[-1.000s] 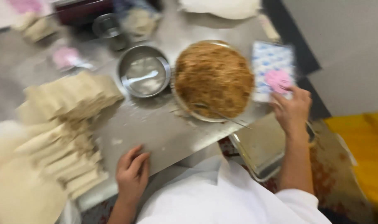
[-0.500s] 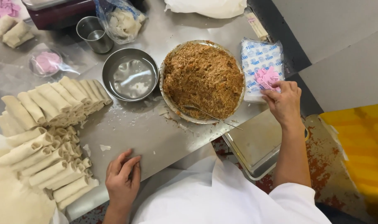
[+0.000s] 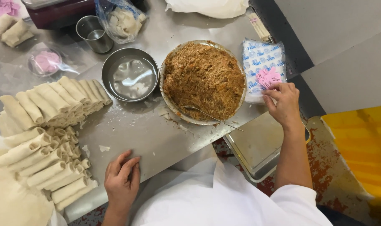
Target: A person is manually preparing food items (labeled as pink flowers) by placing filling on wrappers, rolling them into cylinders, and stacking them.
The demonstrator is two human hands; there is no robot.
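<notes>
- Right hand [image 3: 285, 104]: fingers curled and pinched at the tips on a pink paper slip [image 3: 268, 77]; the rest of the hand hangs loose above the table edge.
- Pink paper slip: small, crumpled, lying on top of a packet of wrappers [image 3: 261, 67]; touched by the right fingertips.
- Packet of wrappers: white plastic with blue print, flat on the steel table [image 3: 157, 138], directly under and beyond the right fingertips.
- Left hand [image 3: 122, 180]: open, palm down, fingers spread flat on the near table edge; holds nothing.
- Bowl of filling [image 3: 203, 81]: wide metal bowl heaped with brown shredded mix, just left of the right hand; a fork [image 3: 207, 114] rests on its near rim.
- Metal tray [image 3: 259, 146]: shallow and rectangular, below the right wrist, off the table edge.
- Small steel bowl [image 3: 130, 74]: holds a little cloudy liquid, beyond the left hand.
- Rolled spring rolls [image 3: 44, 134]: pale, stacked in rows, to the left of the left hand.
- Round wrapper sheets [image 3: 10, 201]: pale stack, far left of the left hand.
- Steel cup [image 3: 90, 33] and clear bag [image 3: 121, 19]: far side of the table, well apart from both hands.
</notes>
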